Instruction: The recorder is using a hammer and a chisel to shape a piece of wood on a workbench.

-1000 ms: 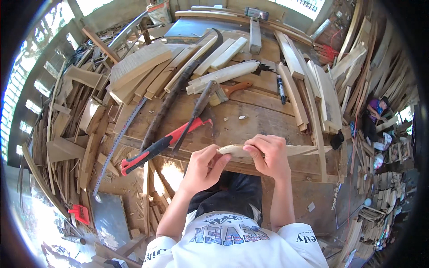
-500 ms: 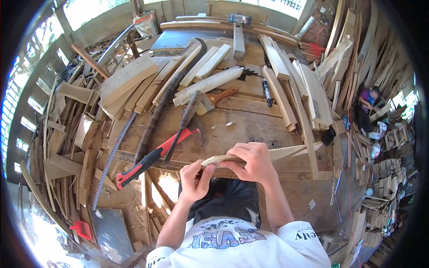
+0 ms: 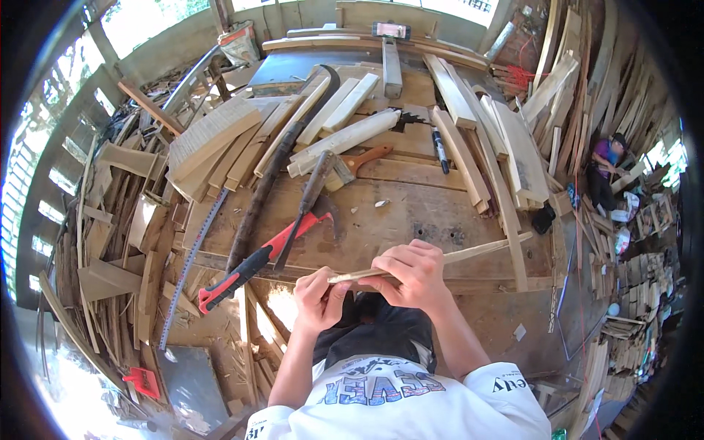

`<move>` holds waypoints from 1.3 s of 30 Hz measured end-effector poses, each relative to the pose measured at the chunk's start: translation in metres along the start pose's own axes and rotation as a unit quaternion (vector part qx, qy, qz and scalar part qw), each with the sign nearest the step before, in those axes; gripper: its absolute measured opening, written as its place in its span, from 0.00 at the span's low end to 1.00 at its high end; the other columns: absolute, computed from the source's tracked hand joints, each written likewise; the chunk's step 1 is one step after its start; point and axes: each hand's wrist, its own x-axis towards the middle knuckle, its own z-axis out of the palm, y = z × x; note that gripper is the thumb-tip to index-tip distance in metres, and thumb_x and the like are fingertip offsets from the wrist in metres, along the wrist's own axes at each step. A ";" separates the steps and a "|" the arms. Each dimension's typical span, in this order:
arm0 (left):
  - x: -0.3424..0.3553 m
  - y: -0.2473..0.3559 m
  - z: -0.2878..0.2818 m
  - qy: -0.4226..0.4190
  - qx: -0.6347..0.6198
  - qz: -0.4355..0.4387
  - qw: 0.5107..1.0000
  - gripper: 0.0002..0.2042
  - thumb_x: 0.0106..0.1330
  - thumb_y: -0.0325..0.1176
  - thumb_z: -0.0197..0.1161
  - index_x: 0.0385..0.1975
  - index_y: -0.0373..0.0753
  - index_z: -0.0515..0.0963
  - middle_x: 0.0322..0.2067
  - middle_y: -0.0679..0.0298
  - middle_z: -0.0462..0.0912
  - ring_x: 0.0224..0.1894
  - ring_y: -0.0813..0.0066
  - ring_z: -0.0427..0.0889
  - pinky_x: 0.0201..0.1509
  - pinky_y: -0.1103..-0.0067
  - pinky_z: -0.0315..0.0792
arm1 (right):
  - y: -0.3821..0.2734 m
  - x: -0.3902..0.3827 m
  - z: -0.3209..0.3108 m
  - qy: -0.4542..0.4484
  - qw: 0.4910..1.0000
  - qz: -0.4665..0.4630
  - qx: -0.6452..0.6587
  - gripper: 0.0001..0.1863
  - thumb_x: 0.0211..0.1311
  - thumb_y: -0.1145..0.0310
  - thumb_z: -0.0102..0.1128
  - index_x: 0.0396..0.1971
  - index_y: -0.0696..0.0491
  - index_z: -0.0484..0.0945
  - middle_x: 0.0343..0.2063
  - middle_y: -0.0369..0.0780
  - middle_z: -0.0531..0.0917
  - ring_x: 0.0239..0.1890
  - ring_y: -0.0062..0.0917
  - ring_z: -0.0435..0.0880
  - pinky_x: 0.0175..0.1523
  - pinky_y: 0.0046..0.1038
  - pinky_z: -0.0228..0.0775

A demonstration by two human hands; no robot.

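A thin pale wood strip crosses the front edge of the workbench. My left hand pinches its left end between thumb and fingers, and my right hand grips it just to the right. Left of my hands lies a red-and-black hammer, with a dark long-bladed tool across it. A long dark rod with a hooked end runs up the bench. A paintbrush and a marker lie farther back.
Loose boards crowd both sides of the bench. A tape measure extends off its left edge. Scrap wood is piled at left and right. A red dustpan lies lower left. Another person is among the timber at right.
The strip has turned so that it shows a narrower edge between my hands. My fingers have shifted slightly on it, both hands still holding it. The bench shifted a little in view.
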 end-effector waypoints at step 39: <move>-0.040 0.005 -0.013 0.016 -0.393 -0.350 0.850 0.12 0.72 0.33 0.56 0.44 0.30 0.76 0.28 0.60 0.82 0.24 0.81 0.77 0.23 0.86 0.67 | -0.010 -0.048 0.037 0.104 0.993 -0.027 -0.041 0.15 0.40 0.76 0.71 0.32 0.47 0.85 0.34 0.32 0.84 0.37 0.28 0.84 0.42 0.28 0.69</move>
